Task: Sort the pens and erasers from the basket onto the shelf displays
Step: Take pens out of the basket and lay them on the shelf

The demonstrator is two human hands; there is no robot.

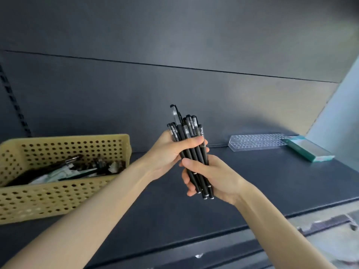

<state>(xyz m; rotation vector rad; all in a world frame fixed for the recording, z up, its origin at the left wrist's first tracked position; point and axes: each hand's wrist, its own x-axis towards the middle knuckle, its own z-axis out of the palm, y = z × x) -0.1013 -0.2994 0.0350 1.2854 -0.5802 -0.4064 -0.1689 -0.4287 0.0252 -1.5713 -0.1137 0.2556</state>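
The left grip [171, 150], a bare hand, is wrapped round the middle of a bundle of black pens [191, 129], with the thumb laid across the front of the barrels and the fingers behind. The right grip [213, 177], the other bare hand, holds the same bundle lower down, thumb on the near side and fingers curled round the barrels, whose lower ends stick out just below them. The pens stand nearly upright, leaning a little to the left, capped ends up; one cap rises above the rest. The bundle is in the air over the dark shelf [272, 181] and touches nothing but the two hands.

On the left of the shelf sits a yellow perforated basket [48, 199] with a jumble [68, 169] of more dark pens and pale packets inside; what the packets are is too blurred to tell. At the back right of the shelf, against the dark back panel [174, 84], lies a clear holder [258, 141] dotted with round holes, and just beside it on the right is a flat green-edged box [308, 150]
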